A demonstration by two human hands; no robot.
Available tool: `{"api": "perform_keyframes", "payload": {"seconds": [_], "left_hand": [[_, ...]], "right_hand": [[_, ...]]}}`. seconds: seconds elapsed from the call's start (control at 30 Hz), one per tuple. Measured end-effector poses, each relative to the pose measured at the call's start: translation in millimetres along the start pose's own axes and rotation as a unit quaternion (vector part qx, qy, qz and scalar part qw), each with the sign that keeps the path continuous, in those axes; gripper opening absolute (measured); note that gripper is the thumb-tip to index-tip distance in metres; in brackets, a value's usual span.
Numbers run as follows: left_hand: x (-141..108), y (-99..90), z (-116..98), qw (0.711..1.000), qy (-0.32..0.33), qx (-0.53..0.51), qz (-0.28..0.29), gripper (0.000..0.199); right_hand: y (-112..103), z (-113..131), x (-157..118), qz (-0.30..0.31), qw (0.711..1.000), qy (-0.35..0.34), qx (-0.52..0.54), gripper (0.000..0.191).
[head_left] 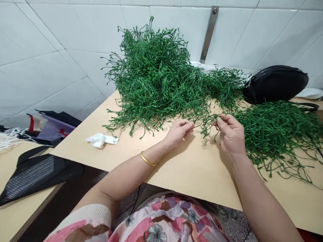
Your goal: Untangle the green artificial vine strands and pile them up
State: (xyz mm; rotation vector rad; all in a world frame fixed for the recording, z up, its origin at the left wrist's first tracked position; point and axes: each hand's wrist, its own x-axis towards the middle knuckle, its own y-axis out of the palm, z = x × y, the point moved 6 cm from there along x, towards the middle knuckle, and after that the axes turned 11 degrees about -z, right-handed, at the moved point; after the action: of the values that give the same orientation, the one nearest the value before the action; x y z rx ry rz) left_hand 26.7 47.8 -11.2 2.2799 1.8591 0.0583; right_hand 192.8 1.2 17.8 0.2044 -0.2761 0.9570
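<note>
A thin green sprig that looks like artificial plant stems [206, 125] stretches between my hands, just above the table. My left hand [178, 133] is closed, with thumb and fingertips pinching the sprig's left end. On its other side, my right hand [231, 135] pinches the sprig between thumb and forefinger. A tall, tangled heap of the same green stems [161, 77] rises behind my left hand against the wall. To the right of my right hand lies a second, flatter pile of green stems [280, 131].
A black bag [277, 83] stands at the back right, behind the flatter pile. Crumpled white tissue [101, 140] lies on the wooden table [176, 168] near its left edge. Black mesh-patterned fabric [32, 176] rests on a lower surface at left. A metal bracket [209, 33] is fixed to the tiled wall.
</note>
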Motion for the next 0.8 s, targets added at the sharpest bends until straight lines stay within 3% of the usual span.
{"api": "perform_keyframes", "payload": {"seconds": [0.13, 0.23, 0.33, 0.43, 0.6, 0.8], "left_hand": [[-12, -7.0, -31, 0.973, 0.2, 0.085, -0.076, 0.021], [-20, -1.2, -42, 0.948, 0.276, 0.145, -0.06, 0.01], [-18, 11.0, -33, 0.943, 0.264, 0.2, 0.026, 0.022], [-11, 16.9, -19, 0.943, 0.225, 0.222, 0.1, 0.011], [3, 5.6, -9, 0.948, 0.203, 0.24, 0.051, 0.011], [5, 3.6, -7, 0.945, 0.204, 0.25, 0.043, 0.013]], "right_hand": [[6, -20, 3, 0.066, 0.99, 0.112, 0.054, 0.024], [15, -26, -7, 0.129, 0.974, 0.174, 0.072, 0.024], [23, -22, -16, 0.18, 0.961, 0.195, 0.081, 0.025], [24, -20, -17, 0.182, 0.958, 0.206, 0.082, 0.025], [21, -27, -15, 0.168, 0.96, 0.221, 0.042, 0.028], [24, -30, -19, 0.192, 0.957, 0.215, 0.025, 0.03]]}}
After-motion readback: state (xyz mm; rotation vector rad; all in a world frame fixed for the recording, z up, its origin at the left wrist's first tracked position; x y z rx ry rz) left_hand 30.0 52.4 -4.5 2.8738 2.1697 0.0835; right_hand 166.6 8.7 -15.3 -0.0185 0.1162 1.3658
